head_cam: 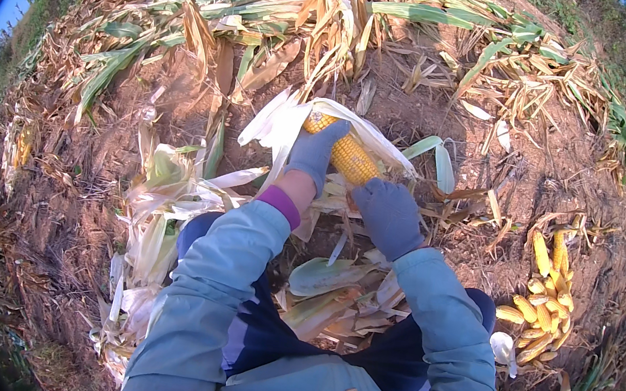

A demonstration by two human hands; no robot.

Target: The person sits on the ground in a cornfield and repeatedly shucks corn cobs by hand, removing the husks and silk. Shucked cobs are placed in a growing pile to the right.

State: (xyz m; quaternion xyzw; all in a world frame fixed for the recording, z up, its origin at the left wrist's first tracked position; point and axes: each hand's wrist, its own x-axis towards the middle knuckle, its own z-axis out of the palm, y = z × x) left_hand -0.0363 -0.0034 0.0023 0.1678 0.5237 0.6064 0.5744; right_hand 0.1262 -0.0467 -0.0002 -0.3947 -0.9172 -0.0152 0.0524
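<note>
A yellow ear of corn [354,158] lies slantwise between my hands, its kernels bared. My left hand [315,151], in a grey glove, is closed around the ear's upper part. Pale husk leaves [278,121] spread from that end, one of them arching over the ear to the right. My right hand [387,213], gloved too, is closed at the lower right end of the ear; its fingertips are hidden, so whether it grips the cob or a bit of husk does not show.
Stripped ears of corn [543,306] form a pile on the soil at the right. Loose husks [161,204] lie left of my legs, more husks [330,288] between them. Cut corn stalks with leaves [243,11] lie across the ground ahead. Another ear [24,146] is at far left.
</note>
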